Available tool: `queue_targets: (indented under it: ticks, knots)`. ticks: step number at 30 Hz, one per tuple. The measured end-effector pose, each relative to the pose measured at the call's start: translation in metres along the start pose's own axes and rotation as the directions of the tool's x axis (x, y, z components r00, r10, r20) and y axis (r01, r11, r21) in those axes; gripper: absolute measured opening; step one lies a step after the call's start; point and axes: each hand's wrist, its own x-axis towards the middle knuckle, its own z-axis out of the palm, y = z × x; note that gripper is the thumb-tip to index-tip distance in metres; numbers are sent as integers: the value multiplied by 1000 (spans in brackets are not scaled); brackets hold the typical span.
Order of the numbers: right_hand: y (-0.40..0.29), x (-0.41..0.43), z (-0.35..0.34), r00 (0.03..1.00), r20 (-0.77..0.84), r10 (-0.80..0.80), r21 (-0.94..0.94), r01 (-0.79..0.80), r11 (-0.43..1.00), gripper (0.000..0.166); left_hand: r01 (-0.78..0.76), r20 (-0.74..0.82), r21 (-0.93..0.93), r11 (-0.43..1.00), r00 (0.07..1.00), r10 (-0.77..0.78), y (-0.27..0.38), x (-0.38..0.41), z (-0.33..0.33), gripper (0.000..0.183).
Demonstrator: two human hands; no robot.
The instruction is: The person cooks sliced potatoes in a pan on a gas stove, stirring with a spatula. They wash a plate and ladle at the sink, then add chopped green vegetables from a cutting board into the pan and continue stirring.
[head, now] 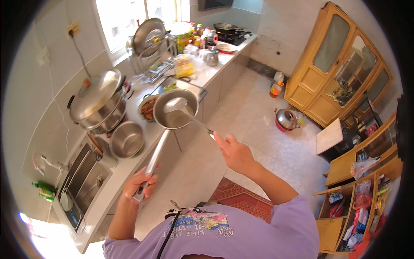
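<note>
My left hand [139, 185] is wrapped around the long metal handle of a saucepan [160, 116], which is lifted in front of me beside the counter edge. Its inside is visible, and I cannot tell how much it contains. A metal ladle [176, 105] has its bowl over the saucepan, and my right hand [237, 155] grips the end of its handle. Partly covered by the saucepan, a dish of brown food [148, 108] stands on the counter. Just left of that sits a steel pot without a lid [127, 139].
A large lidded steamer pot [97, 100] and a sink [87, 181] line the counter [212, 76] on my left. Bottles [200, 37] and a wok on a stove [226, 28] are farther along. On the floor are a lidded pot [287, 119] and a red mat [241, 197]; wooden cabinets [336, 61] stand right.
</note>
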Motion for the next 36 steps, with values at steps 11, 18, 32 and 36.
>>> queue_targets:
  ticks: [11, 18, 32, 36]
  knots:
    - [196, 14, -15, 941, -260, 215, 129, -187, 974, 44, 241, 137, 119, 963, 957, -256, 12, 237, 69, 46]
    - [329, 76, -26, 785, 245, 569, 904, -397, 158, 47, 244, 149, 217, 945, 949, -279, 56, 403, 84, 41]
    - [615, 249, -40, 924, -93, 372, 123, -360, 925, 48, 169, 80, 153, 974, 980, -183, 126, 720, 141, 46]
    - [700, 301, -46, 945, 26, 325, -1, -326, 946, 52, 110, 56, 77, 991, 992, -114, 140, 790, 168, 44]
